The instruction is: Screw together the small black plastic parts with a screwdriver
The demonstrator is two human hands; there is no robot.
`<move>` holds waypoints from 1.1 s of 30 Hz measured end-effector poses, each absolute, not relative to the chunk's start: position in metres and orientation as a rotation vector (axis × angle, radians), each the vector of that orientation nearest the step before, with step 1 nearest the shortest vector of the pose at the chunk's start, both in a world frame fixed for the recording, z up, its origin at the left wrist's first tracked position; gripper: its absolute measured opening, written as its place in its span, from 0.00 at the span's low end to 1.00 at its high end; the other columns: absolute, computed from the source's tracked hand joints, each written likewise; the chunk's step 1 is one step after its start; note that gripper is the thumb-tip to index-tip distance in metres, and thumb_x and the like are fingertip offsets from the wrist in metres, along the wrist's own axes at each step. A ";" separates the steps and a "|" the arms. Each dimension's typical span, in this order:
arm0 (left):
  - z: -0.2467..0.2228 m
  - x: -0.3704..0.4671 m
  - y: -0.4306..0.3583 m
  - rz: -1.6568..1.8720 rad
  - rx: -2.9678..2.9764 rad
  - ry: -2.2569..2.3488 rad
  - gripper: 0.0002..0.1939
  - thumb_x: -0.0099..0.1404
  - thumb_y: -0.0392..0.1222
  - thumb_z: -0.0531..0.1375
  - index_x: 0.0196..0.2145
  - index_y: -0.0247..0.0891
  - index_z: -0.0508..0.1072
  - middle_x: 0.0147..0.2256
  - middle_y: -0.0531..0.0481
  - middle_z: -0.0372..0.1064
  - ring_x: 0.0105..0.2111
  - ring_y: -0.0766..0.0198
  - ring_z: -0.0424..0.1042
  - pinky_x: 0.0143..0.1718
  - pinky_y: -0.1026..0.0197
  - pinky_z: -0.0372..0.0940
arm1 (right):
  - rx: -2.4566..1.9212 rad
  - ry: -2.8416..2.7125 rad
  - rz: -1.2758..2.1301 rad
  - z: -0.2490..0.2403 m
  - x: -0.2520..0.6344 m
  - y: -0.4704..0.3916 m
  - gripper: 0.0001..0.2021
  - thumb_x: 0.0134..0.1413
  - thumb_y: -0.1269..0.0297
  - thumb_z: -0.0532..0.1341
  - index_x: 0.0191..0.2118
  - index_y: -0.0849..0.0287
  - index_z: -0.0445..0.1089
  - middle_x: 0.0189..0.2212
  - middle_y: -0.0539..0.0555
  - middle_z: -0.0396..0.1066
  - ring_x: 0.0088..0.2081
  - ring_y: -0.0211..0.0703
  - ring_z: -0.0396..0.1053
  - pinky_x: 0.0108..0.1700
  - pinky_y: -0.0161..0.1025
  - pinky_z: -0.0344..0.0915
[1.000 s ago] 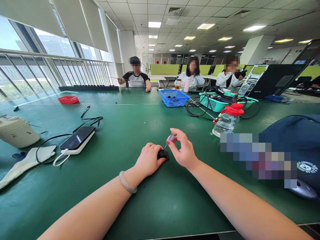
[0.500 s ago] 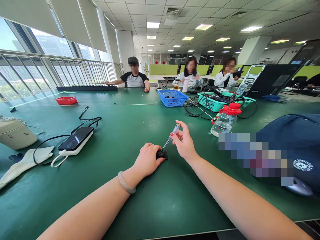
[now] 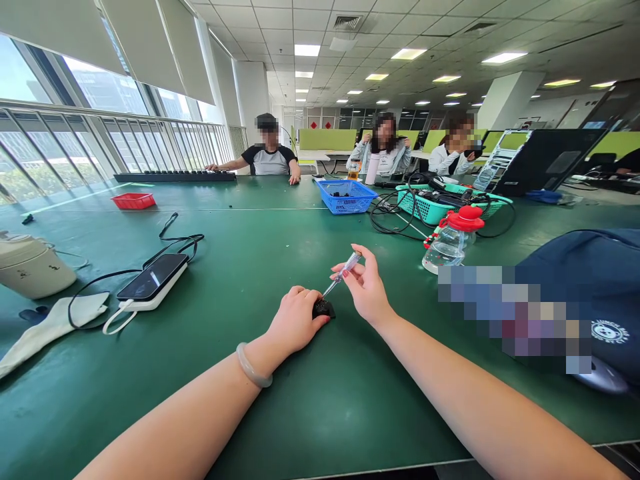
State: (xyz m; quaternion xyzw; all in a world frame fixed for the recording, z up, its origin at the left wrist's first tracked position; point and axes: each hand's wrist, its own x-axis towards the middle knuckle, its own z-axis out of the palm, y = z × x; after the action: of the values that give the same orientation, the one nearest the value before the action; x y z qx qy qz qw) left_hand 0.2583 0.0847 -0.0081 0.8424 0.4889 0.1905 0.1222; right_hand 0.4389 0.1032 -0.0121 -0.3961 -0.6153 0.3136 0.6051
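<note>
A small black part (image 3: 324,308) rests on the green table (image 3: 210,373), and my left hand (image 3: 299,317) grips it from the left, thumb in front and fingers behind. What kind of part it is I cannot make out; its left side is covered by the fingers. My right hand (image 3: 369,287) is closed around the clear handle of a screwdriver (image 3: 345,268), index finger on the handle's end. The slanted shaft runs down to the left, its tip at the top of the black part.
Left of my hands lie a phone on a white power bank (image 3: 153,283), a white glove (image 3: 60,327) and a beige container (image 3: 35,267). A water bottle (image 3: 453,243) and a dark blue bag (image 3: 590,280) stand right. Blue basket (image 3: 345,200), green basket (image 3: 425,208) and red tray (image 3: 133,201) sit farther back.
The screwdriver's tip has shifted slightly left on the black part, and my right hand's fingers have changed position on the handle. Across the table, a person has raised both hands.
</note>
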 end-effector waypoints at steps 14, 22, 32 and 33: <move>-0.007 0.257 0.084 0.530 2.495 1.415 0.13 0.63 0.44 0.66 0.44 0.37 0.73 0.44 0.41 0.75 0.52 0.47 0.66 0.54 0.45 0.64 | -0.889 -1.691 0.266 -0.008 0.436 0.088 0.20 0.65 0.61 0.56 0.61 0.50 0.58 0.40 0.54 0.77 0.40 0.44 0.76 0.48 0.47 0.74; -0.009 0.257 0.084 0.544 2.483 1.420 0.13 0.63 0.43 0.66 0.44 0.38 0.73 0.44 0.43 0.75 0.52 0.48 0.66 0.55 0.46 0.64 | -0.856 -1.685 0.205 -0.009 0.438 0.092 0.21 0.66 0.67 0.54 0.62 0.52 0.55 0.37 0.53 0.77 0.38 0.42 0.76 0.47 0.46 0.74; -0.009 0.257 0.085 0.549 2.485 1.413 0.13 0.63 0.43 0.66 0.45 0.38 0.73 0.44 0.42 0.75 0.52 0.48 0.66 0.55 0.46 0.64 | -0.877 -1.747 0.286 -0.002 0.437 0.090 0.24 0.66 0.68 0.54 0.64 0.51 0.52 0.37 0.52 0.79 0.40 0.43 0.77 0.51 0.48 0.72; -0.009 0.257 0.085 0.552 2.486 1.410 0.13 0.63 0.43 0.66 0.44 0.38 0.73 0.44 0.43 0.74 0.52 0.48 0.66 0.54 0.46 0.64 | -0.873 -1.756 0.281 -0.002 0.437 0.089 0.24 0.66 0.68 0.54 0.64 0.51 0.52 0.37 0.51 0.80 0.40 0.42 0.77 0.52 0.48 0.72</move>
State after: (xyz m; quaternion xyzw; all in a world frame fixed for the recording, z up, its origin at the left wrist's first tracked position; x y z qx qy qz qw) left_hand 0.2569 0.0852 -0.0093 0.8484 0.4812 0.1883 0.1150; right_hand 0.4373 0.0893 -0.0017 -0.3687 -0.7412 0.1185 0.5483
